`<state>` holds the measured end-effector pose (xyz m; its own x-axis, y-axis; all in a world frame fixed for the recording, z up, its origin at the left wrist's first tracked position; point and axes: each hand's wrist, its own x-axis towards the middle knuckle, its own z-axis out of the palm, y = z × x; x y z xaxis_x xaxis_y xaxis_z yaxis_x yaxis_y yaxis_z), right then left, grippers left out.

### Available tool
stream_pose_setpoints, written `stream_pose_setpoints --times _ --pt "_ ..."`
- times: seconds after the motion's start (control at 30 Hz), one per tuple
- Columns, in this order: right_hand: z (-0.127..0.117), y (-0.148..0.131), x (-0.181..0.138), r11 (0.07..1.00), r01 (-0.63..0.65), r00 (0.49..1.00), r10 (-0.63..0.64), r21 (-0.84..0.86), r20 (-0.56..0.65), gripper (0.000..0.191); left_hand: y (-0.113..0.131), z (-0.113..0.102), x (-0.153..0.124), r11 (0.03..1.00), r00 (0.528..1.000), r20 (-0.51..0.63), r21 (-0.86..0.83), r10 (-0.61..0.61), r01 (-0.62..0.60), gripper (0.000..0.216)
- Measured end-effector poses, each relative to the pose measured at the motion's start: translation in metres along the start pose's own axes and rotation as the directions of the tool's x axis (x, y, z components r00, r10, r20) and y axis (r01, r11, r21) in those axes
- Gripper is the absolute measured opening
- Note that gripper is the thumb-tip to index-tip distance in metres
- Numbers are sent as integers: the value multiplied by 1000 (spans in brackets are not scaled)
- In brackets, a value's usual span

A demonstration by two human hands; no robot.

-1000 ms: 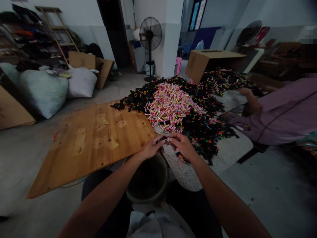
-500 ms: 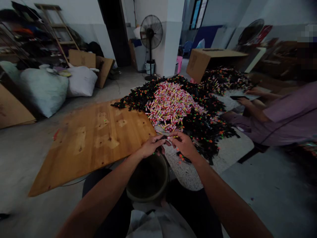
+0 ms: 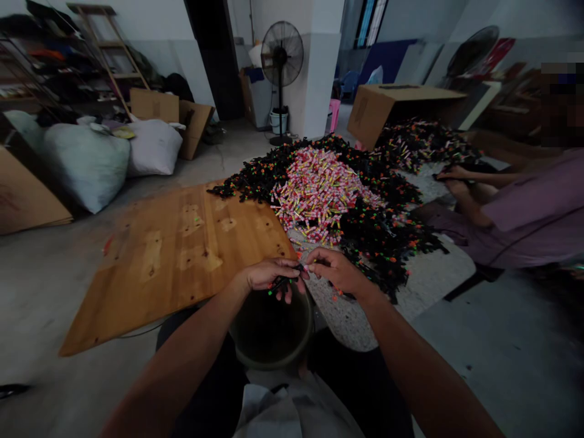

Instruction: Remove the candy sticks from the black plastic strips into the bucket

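Note:
My left hand (image 3: 276, 275), palm partly turned up, holds several small black plastic pieces (image 3: 283, 282) with green and orange tips. One of them sticks out between thumb and forefinger, toward the right. My right hand (image 3: 335, 267) pinches a tiny pink-and-white piece (image 3: 306, 267) against the end of that black piece; whether the two are joined I cannot tell. Both hands are above the far rim of a dark round bucket (image 3: 274, 365) between my legs. Just beyond them lies a heap of pink, white and yellow small tubes (image 3: 319, 188), ringed by piled black pieces (image 3: 378, 243).
A wooden board (image 3: 177, 255) lies to the left, and a speckled slab (image 3: 351, 322) bears the heaps. At the right sits a person in a mauve shirt (image 3: 538, 207), handling a dark piece. Behind are an open cardboard box (image 3: 371, 115), a standing fan (image 3: 281, 55) and stuffed sacks (image 3: 89, 164).
My left hand has shifted left and turned, showing the black pieces in its fingers. The yellow-and-pink tube seen in my right fingers is now mostly hidden. The other person's hands have come together.

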<state>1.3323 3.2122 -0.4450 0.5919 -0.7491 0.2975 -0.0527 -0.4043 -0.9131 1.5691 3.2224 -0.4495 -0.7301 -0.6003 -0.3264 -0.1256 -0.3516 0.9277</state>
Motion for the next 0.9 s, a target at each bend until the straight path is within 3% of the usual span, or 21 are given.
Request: stream_pose_setpoints --times 0.17,0.23,0.3,0.33,0.43,0.47,0.53,0.77,0.9 --pt "20 27 -8 997 -41 999 39 -65 -33 17 -10 -2 -1 985 991 -6 101 -137 137 48" --pt "16 44 -12 984 -129 992 127 -120 -20 29 -14 -4 -2 943 983 -47 277 -178 184 40" --pt "2 60 -15 923 -264 962 233 -280 -139 32 -19 -8 -3 844 979 -127 498 -160 202 30" --pt "-8 67 -16 846 -354 927 261 -399 -269 29 -21 -10 -3 786 978 -170 585 -120 198 27" --pt "-36 81 -19 453 -636 764 252 -625 -594 31 -27 -15 -1 707 968 -250 689 29 157 29" --pt "-43 84 -19 340 -681 731 255 -648 -634 35 -28 -16 1 712 962 -262 690 75 133 32" --pt "-49 89 -18 224 -687 724 283 -691 -629 43 -31 -16 10 738 949 -287 668 134 98 38" --pt "-42 99 -7 252 -578 807 318 -776 -498 43 -40 -2 66 927 899 -431 362 70 101 53" --pt "-35 102 -3 424 -454 891 199 -784 -408 43 -41 9 96 941 851 -508 334 133 52 44"
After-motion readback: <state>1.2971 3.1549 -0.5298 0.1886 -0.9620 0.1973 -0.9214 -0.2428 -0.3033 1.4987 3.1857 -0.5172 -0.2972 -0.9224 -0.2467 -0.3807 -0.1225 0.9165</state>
